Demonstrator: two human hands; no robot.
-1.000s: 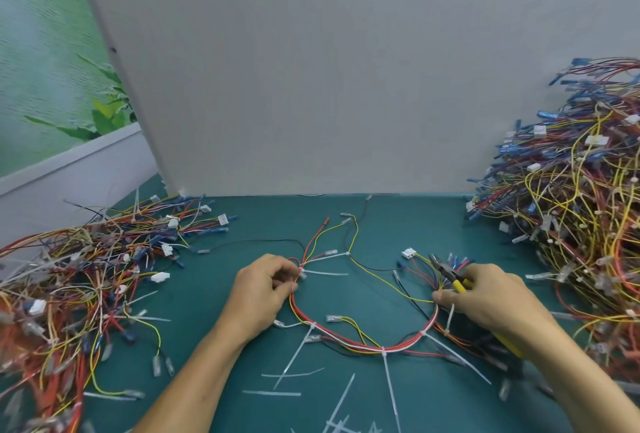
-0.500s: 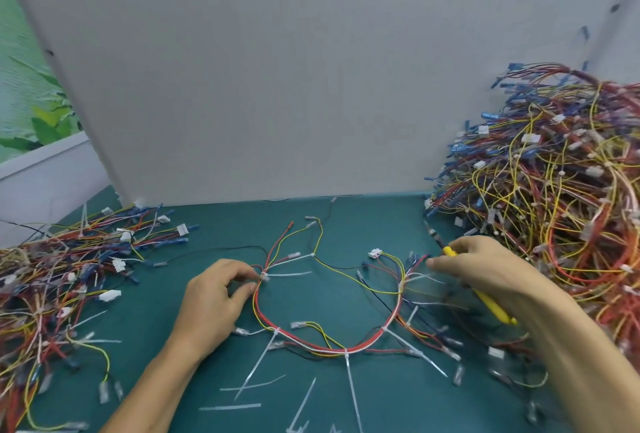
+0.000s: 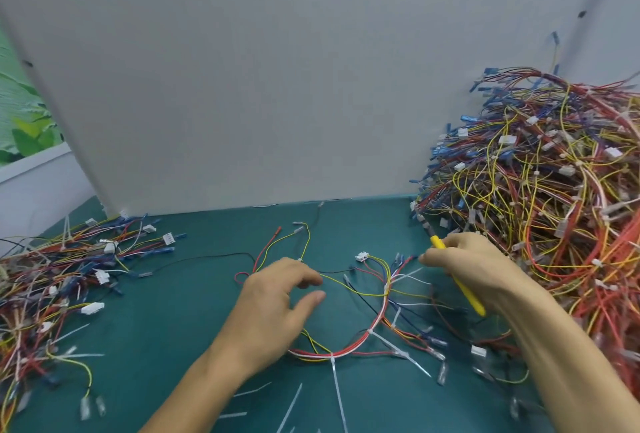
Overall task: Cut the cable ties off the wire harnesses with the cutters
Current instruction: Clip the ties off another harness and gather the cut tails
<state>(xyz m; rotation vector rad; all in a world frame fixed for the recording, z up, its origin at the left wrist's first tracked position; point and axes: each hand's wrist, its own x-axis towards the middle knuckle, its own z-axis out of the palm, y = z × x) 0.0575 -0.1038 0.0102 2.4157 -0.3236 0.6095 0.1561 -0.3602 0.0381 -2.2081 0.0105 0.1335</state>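
1. A wire harness (image 3: 379, 315) curves across the green tabletop (image 3: 194, 311), at three o'clock from the left hand (image 3: 277, 308), whose relaxed fingers grip nothing.
2. The right hand (image 3: 478, 270) grips yellow-handled cutters (image 3: 469, 294).
3. The wires look light and floppy, so probably pin them beside the stiff white cable tie (image 3: 332, 360) at six o'clock.

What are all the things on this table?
Wire harness: one, red, yellow and white, middle of mat.
Cable ties: several, white, on that harness.
Cut tie pieces: several, white, near front edge.
Harness pile: one, big, many colours, right.
Smaller harness pile: one, many colours, left.
Cutters: one, yellow handles, in right hand.
Mat: one, green, underneath.
Board: one, grey, behind.
Left hand: over the harness, fingers loosely curled.
Right hand: grips the cutters.
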